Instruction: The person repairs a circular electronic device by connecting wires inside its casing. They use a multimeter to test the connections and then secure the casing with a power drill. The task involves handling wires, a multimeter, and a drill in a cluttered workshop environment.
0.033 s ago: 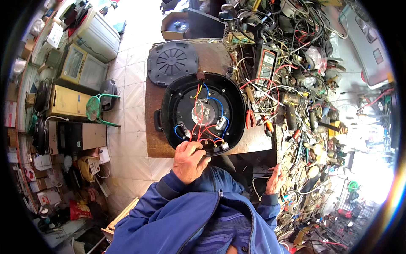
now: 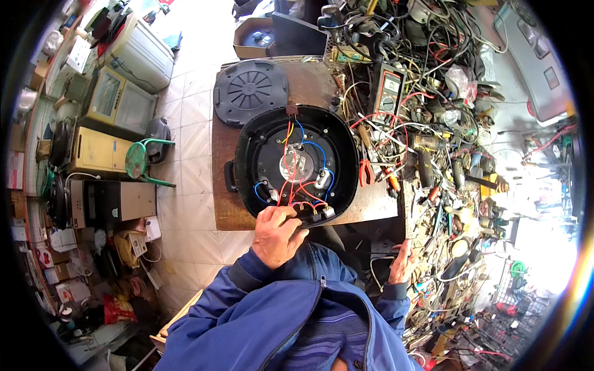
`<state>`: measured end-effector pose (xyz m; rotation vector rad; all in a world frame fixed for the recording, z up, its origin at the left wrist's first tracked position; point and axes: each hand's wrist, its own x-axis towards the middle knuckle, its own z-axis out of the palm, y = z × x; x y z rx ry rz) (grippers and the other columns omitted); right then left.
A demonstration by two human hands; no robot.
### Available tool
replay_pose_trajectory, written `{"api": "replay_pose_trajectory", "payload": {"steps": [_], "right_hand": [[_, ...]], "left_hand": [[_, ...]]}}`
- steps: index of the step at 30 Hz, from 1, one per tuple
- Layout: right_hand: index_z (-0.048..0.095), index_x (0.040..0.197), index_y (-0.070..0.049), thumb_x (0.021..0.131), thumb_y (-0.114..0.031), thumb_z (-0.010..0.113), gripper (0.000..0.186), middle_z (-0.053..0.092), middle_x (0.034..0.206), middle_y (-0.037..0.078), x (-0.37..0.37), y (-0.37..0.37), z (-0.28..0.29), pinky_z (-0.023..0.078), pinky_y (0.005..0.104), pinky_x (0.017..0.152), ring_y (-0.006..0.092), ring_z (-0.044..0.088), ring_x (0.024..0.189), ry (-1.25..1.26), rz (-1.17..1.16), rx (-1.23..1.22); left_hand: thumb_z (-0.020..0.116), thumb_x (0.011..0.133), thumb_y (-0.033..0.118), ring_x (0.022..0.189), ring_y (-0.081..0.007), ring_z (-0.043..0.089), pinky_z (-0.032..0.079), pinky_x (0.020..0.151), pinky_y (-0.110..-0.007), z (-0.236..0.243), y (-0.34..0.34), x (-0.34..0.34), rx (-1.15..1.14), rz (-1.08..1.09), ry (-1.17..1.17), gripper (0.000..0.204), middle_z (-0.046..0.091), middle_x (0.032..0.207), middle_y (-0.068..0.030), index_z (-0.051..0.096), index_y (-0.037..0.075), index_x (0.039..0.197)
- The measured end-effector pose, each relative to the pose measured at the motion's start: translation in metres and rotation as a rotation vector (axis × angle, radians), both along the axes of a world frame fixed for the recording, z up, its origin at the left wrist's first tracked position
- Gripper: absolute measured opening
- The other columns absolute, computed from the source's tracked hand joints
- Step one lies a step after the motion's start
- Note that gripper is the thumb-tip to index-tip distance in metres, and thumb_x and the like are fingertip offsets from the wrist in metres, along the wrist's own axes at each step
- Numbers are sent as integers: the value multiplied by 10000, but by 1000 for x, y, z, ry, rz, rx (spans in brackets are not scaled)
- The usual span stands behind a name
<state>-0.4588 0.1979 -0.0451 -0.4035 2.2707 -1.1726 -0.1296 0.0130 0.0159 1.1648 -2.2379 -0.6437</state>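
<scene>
Housing (image 2: 348, 151), black and open, is lying on the worktop (image 2: 231, 210). From my remote view, I am seeing wires (image 2: 325, 159) running inside it. Left hand (image 2: 274, 237) is touching the housing's near rim, fingers bent nearly closed; I cannot tell whether it is gripping. Right hand (image 2: 402, 266) is hovering nearer and right of the housing, partly open, hold unclear. Multimeter (image 2: 390, 93) is resting beyond-right, round cover (image 2: 252, 91) beyond-left.
</scene>
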Motion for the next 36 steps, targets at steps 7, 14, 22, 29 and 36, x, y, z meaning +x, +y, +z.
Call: {"api": "replay_pose_trajectory", "payload": {"steps": [7, 14, 22, 29, 36], "right_hand": [[724, 1165, 22, 1042, -263, 720, 311, 730, 902, 87, 22, -19, -20, 579, 291, 614, 140, 674, 706, -363, -210, -405], [701, 1296, 45, 977, -123, 751, 364, 769, 994, 101, 36, -86, -89, 599, 316, 710, 170, 714, 773, -554, -70, -398], [755, 1239, -1, 926, -197, 781, 370, 796, 1076, 192, 55, -175, -149, 580, 389, 917, 264, 764, 995, -57, 170, -261], [706, 1165, -25, 878, -213, 751, 347, 720, 1113, 277, 70, -177, -116, 552, 537, 947, 465, 694, 1055, 323, 149, -69], [681, 1168, -24, 911, -257, 735, 351, 689, 1056, 253, 153, -54, -134, 539, 544, 903, 460, 670, 1006, 320, -146, 10]], "left_hand": [[873, 770, 121, 1054, -352, 658, 534, 919, -463, 7, -8, 7, -23, -85, 55, 249, 702, 1127, -121, 739, 42, 964], [832, 785, 81, 1112, -381, 647, 534, 972, -478, 20, -35, 3, -156, -27, 53, 257, 699, 1188, -154, 761, 56, 1030], [794, 845, 179, 1329, -477, 511, 432, 1127, -573, -6, -46, 15, -224, -100, -125, 427, 585, 1427, -239, 704, 14, 1228], [712, 902, 259, 1315, -491, 529, 400, 1145, -604, -10, -52, 13, -286, -243, -116, 384, 597, 1417, -270, 713, -18, 1168], [644, 1016, 369, 1373, -496, 480, 370, 1155, -625, -16, -54, 23, -320, -466, -28, 418, 543, 1482, -276, 690, -21, 1160]]}}
